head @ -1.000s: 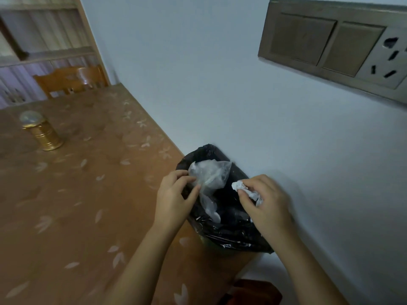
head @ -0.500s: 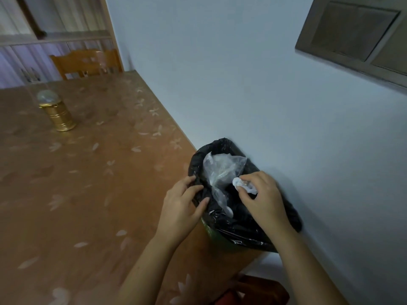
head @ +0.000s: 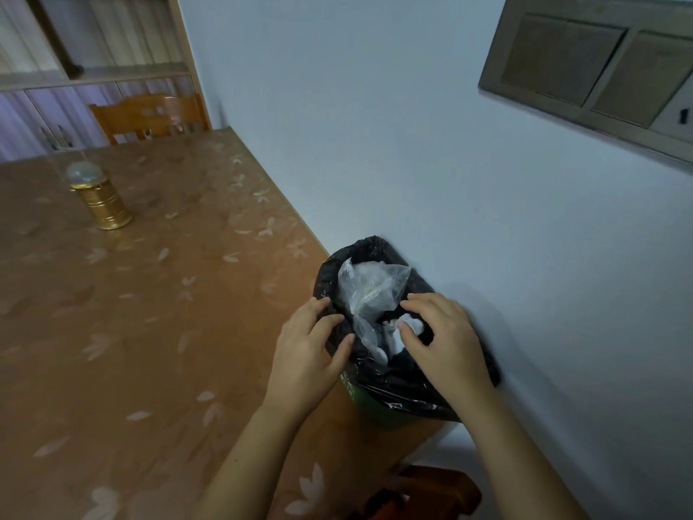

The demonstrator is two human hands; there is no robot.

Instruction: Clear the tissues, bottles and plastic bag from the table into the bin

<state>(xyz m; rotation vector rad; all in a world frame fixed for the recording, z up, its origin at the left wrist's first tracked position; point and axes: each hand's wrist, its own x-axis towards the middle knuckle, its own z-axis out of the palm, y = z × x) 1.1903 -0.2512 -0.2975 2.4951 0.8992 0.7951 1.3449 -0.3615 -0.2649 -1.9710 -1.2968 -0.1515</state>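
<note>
A green bin lined with a black bag stands at the table's right edge, against the wall. A crumpled clear plastic bag sticks up out of its mouth. Beside it inside the liner lies a white tissue. My left hand holds the liner's near-left rim, thumb inside and fingers over the edge. Over the bin mouth my right hand has its fingers spread, its thumb tip touching the tissue without gripping it.
The brown table with a leaf pattern carries a gold lantern-shaped jar at the far left. A wooden chair stands at the far end. A switch panel hangs on the wall. A dark red stool is below.
My right hand has let go of the tissue it pinched, and the tissue now lies in the bin. The view has shifted left and down. My left hand stays at the rim.
</note>
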